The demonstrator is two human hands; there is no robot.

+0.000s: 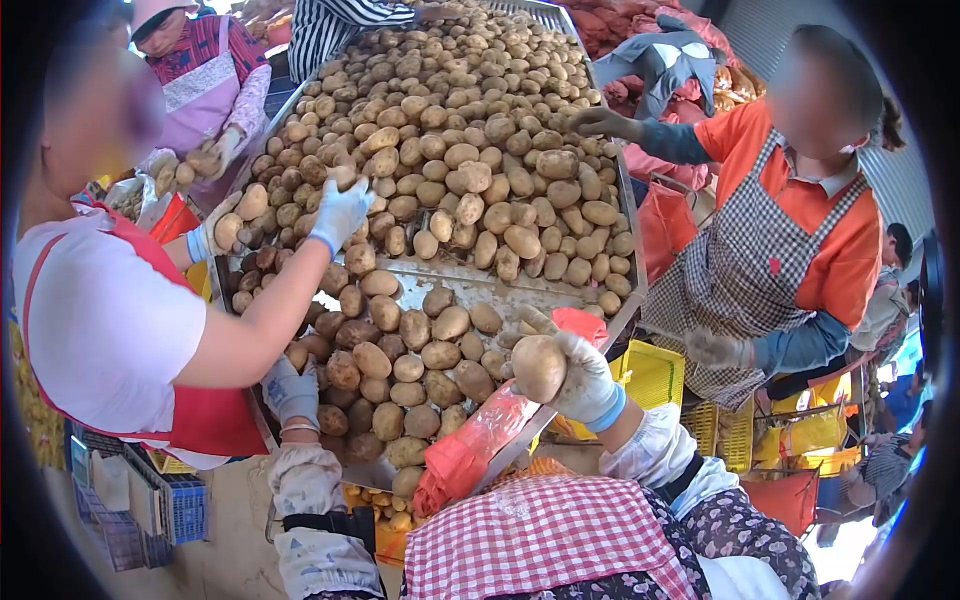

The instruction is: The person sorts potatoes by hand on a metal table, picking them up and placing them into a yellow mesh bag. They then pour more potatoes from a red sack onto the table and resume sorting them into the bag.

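My right hand (582,382), in a pale glove with a blue cuff, grips a large, light brown potato (538,368) above the near right corner of the metal sorting table (470,283). At the near left edge, my gloved left hand (291,392) rests beside loose potatoes (405,365), its fingers stretched forward and partly hidden. A red plastic bag (465,450) lies over the table's near rim, between my hands. The potatoes near me form a loose group, apart from the big heap (450,130) farther back.
On the left, a co-worker's gloved hand (342,212) holds a potato over the table. Opposite, a person in a checked apron (740,240) reaches toward the heap. Yellow crates (650,375) stand at the right, a blue crate (185,508) at the lower left.
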